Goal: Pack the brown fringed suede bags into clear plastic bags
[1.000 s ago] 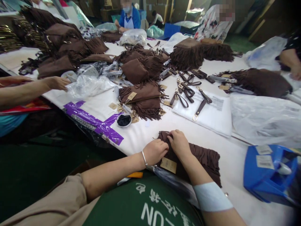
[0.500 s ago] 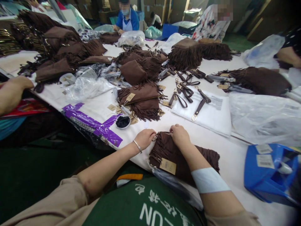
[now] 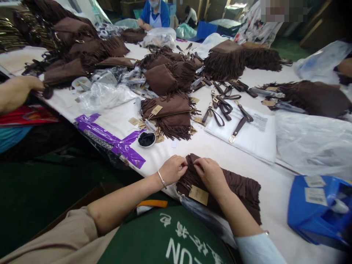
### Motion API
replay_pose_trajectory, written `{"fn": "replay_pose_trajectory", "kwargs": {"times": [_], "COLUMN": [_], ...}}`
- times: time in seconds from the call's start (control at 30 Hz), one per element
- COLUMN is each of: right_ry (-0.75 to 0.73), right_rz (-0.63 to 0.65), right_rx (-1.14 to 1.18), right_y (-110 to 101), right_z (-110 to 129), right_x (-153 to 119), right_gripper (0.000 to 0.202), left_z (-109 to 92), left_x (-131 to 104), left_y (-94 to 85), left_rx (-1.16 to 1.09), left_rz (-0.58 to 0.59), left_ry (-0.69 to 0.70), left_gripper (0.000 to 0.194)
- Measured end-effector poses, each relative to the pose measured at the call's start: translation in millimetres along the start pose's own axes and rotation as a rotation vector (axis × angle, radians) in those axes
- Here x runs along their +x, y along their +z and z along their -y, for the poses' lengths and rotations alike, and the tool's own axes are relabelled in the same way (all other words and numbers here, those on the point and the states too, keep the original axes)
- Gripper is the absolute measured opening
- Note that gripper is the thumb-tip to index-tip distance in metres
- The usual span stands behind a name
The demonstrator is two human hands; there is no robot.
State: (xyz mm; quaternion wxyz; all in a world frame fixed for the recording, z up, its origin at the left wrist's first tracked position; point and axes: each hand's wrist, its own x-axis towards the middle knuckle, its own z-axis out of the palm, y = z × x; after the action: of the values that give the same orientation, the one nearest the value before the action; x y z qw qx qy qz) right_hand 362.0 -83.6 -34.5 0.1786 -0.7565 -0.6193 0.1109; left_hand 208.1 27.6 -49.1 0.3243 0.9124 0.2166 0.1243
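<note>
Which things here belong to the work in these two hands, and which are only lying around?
In the work:
- fringed brown bag, at left hand and right hand
- its paper tag

Apparently just lying around:
- black material
- blue plastic object
- crumpled clear plastic

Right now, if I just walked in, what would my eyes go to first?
Probably the bright purple tape along the edge of the white table, left of the middle, and the blue plastic holder at the far right. Next, the left hand and right hand at a brown fringed bag in front. Beyond them, at the upper left, lies a big brown heap.
</note>
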Motion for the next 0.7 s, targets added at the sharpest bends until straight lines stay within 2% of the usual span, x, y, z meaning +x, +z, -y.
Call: {"fn": "replay_pose_trajectory", "kwargs": {"times": [0.17,0.23,0.4,0.47,0.57,0.63,0.7], "right_ry": [0.001,0.004,-0.037,-0.014,0.176,0.264,0.245], "right_rz": [-0.003,-0.006,-0.042,-0.125,-0.274,-0.227,-0.111], "right_rx": [-0.099,-0.112,0.036,0.122,0.188,0.189,0.143], "right_y": [5.1,6.7,-5.0,-17.8,-33.2,-33.4,-25.4], "right_z": [2.8,5.0,6.2,-5.1,-35.6,-54.8,-63.6], "right_x": [-38.1,-48.7,-63.7,-64.8,-65.0,-69.7,-81.4], "right_gripper": [0.018,0.021,0.024,0.023,0.028,0.036,0.04], "left_z": [-23.3,-27.0,-15.0,-8.1,-5.7,-9.5,-14.9], "left_x": [-11.6,-11.2,11.1,18.9,17.8,10.6,3.0], "left_y": [10.6,9.3,-3.1,2.0,21.0,32.4,36.6], "left_rx": [0.124,0.144,0.081,0.08,0.103,0.109,0.096], "left_rz": [0.093,0.101,-0.056,-0.009,0.133,0.177,0.201], "left_ry": [0.115,0.141,0.196,0.229,0.241,0.249,0.249], "left_gripper": [0.007,0.012,0.023,0.031,0.039,0.04,0.041]}}
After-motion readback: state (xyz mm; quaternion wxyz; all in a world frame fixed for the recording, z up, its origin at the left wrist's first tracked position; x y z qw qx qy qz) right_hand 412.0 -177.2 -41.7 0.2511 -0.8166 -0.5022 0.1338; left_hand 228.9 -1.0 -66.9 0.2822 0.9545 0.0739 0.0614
